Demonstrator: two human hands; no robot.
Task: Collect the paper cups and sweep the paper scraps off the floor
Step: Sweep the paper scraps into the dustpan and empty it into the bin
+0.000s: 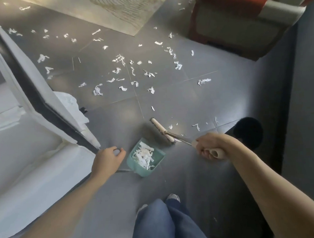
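A teal dustpan (159, 155) sits on the grey tiled floor, filled with white paper scraps. My left hand (107, 159) grips the top of the dustpan's thin handle just left of the pan. My right hand (209, 146) grips the cream handle of a broom (159, 129), whose dark bristles rest on the floor at the pan's upper right edge. Many white paper scraps (120, 70) lie scattered over the floor beyond the broom. No paper cup is visible.
A white bed or sofa (29, 150) with a dark-edged frame fills the left. A red-framed chair (238, 23) stands at the upper right, a pale rug (102, 12) at the top, and a round black bin (247, 131) beside my right arm. My jeans and shoes (171, 198) are below.
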